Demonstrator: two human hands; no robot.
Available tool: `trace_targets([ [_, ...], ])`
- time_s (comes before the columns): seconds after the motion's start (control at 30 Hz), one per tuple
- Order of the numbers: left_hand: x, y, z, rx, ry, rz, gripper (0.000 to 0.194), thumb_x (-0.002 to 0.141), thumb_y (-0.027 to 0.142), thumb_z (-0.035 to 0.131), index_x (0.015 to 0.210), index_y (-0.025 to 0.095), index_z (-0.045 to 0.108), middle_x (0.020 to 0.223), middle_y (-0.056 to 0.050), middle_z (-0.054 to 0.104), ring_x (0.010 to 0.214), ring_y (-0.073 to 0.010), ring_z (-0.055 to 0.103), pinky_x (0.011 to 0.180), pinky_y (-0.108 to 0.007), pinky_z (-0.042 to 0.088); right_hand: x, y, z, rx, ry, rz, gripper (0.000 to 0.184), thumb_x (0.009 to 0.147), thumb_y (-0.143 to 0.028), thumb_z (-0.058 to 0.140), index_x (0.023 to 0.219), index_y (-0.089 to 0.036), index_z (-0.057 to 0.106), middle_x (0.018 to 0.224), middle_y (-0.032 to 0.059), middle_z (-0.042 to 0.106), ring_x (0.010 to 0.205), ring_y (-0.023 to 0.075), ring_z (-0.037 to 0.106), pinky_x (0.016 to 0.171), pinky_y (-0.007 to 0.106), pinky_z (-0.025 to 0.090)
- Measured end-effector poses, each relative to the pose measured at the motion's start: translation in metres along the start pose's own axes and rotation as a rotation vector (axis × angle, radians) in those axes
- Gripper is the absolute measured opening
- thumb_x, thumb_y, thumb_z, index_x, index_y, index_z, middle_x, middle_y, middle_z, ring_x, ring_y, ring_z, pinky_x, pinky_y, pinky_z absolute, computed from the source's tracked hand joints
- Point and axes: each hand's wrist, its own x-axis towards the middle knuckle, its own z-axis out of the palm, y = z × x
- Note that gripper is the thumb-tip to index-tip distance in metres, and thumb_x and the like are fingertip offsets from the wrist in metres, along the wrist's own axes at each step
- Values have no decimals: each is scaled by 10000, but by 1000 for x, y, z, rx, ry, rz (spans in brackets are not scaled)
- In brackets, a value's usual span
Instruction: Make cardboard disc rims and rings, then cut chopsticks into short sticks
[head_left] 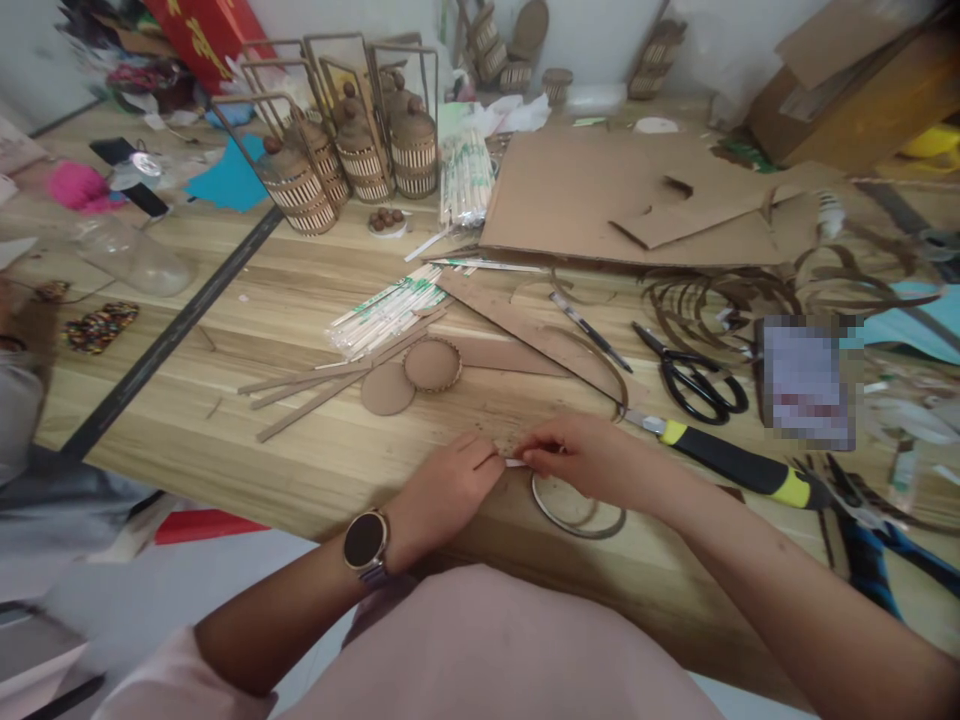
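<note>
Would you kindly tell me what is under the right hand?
Part of a ring shows on the table, past the lower edge of the right hand. The hand covers the ring's upper part, and whatever else lies beneath it cannot be seen.

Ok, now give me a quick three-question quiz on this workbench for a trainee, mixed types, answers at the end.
1. Which of these is nearest the person's right grip?
A) the pink ball
B) the thin ring
C) the blue sheet

2. True or false: the black scissors lie on the table, untouched by either grip.

3. Fill in: the left grip and the right grip hold a small pale ____ between them.

Key:
1. B
2. True
3. strip
</note>
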Motion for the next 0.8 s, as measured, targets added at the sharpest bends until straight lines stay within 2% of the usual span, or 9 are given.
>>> trace_targets([
  [0.07, 0, 1, -1, -5, 11, -5, 313, 1013, 147, 382, 947, 125, 688, 907, -68, 655, 872, -194, 579, 795, -318, 524, -6, 7, 2, 42, 51, 28, 231, 883, -272, 506, 954, -210, 717, 785, 19, 728, 679, 147, 613, 596, 235, 389],
  [0.13, 0, 1, -2, -6, 20, -13, 311, 1010, 142, 386, 943, 125, 688, 894, -66, 650, 862, -191, 575, 784, -316, 527, -10, 16, 3, 63, 82, 63, 207, 866, -304, 528, 899, -203, 706, 760, 25, 715, 678, 158, 605, 590, 246, 388],
  [0.23, 0, 2, -3, -4, 20, -19, 316, 1007, 127, 380, 930, 127, 687, 886, -67, 645, 851, -189, 568, 779, -318, 527, -16, 32, 1, 61, 70, 71, 214, 854, -355, 540, 790, -209, 683, 718, 22, 686, 656, 159, 586, 572, 248, 384],
  [0.4, -1, 0, -1, 1, 18, -5, 281, 1003, 139, 408, 936, 137, 681, 891, -62, 639, 840, -187, 558, 766, -310, 509, -23, 48, -3, 92, 12, 164, 185, 860, -343, 528, 764, -213, 618, 695, -9, 639, 512, 118, 533, 491, 236, 364],
  [0.63, -1, -1, 2, 7, -18, -10, 258, 1006, 162, 416, 974, 161, 672, 913, -43, 621, 871, -184, 539, 782, -301, 479, -21, 47, 2, -32, 34, 166, 143, 865, -264, 531, 740, -212, 574, 667, -25, 646, 460, 100, 542, 501, 238, 339],
  [0.8, -1, 0, 1, -53, -36, -57, 264, 1018, 194, 403, 1012, 162, 664, 888, -37, 604, 850, -179, 525, 761, -287, 454, -21, 44, 1, -68, 32, 154, 146, 848, -246, 546, 707, -212, 560, 624, -23, 634, 518, 119, 577, 513, 236, 324],
])
